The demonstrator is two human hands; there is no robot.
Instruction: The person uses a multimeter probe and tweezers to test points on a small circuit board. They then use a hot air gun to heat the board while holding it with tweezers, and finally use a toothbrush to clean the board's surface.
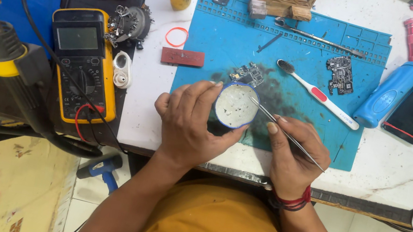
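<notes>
Your left hand point(188, 124) cups the small round tin point(235, 105) on the blue mat point(306, 54) — light and shallow, so keep holding its rim. Your right hand point(290, 152) pinches the thin tweezers point(285, 132) mid-shaft — stiff, slippery steel, tip in the tin.

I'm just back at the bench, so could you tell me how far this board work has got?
Done: two circuit boards lie bare on the blue mat, one set aside by the toothbrush, one on the dark smear. In hand: the left hand holds a small round tin while the right hand dips tweezers into its pale paste. Left: neither board is touched now.
</notes>
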